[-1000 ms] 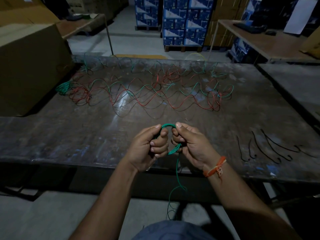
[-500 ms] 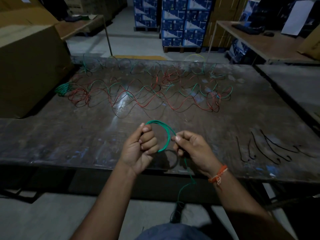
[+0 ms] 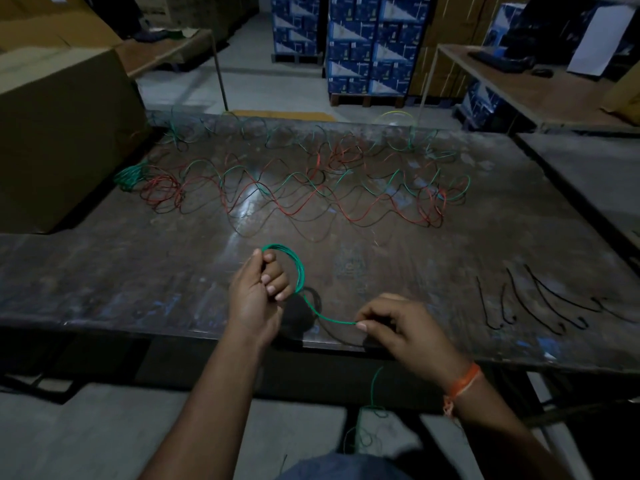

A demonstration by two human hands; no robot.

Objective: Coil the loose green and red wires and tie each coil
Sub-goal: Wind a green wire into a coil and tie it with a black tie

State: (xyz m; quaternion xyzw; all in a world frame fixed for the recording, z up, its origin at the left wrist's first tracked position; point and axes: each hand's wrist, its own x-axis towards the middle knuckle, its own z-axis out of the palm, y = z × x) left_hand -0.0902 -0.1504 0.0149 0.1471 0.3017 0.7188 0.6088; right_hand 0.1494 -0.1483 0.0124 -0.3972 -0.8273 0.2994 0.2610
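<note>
Nearest to us, a green tail of wire hangs below the front edge of the surface and gathers in loose loops on the floor. Just above that edge, our right hand pinches the green wire between thumb and forefinger, its grip pressed onto the strand, the other fingers curled loosely behind. An orange band sits on that wrist. From the pinch, the strand runs in a shallow curve to the left and up into the green coil, a few turns of wire lying together. Our left hand holds that coil, fingers curled round its left side and the thumb up against it, so the right half of the ring stands free above the surface.

Off to the right, well apart from the hands, several black ties lie side by side on the surface. Farther back, the loose green and red wires sprawl in wavy loops across its width, with a small bunched green bundle at their left end, near a large cardboard box. Beyond the far edge stand stacked blue cartons.
</note>
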